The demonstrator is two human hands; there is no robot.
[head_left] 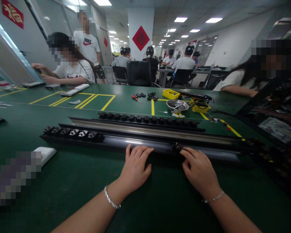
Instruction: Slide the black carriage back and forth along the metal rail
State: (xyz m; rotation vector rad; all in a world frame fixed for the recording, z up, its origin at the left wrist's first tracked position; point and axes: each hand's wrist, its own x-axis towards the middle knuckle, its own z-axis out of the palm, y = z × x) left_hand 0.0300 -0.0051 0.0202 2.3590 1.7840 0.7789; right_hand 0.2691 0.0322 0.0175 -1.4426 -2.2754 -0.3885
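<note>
A long black channel (pixel 135 143) with a shiny inner floor lies across the green table in front of me. At its left end sits a row of socket modules (pixel 73 132), some dark and some with bright metal faces. Farther right in the channel is one black socket module (pixel 177 147), with the fingertips of my right hand (pixel 200 171) against its right side. That hand is curled, its thumb low near the channel's front wall. My left hand (pixel 136 166) rests with spread fingers on the channel's near edge, holding nothing.
Behind lie another channel (pixel 145 129) and a strip filled with black modules (pixel 146 119). Beyond are a metal bowl (pixel 177 106), yellow bins (pixel 171 94) and a screwdriver (pixel 136 99). A dark rack (pixel 276 113) stands right; a white-edged device (pixel 45 155) lies left. People sit across the table.
</note>
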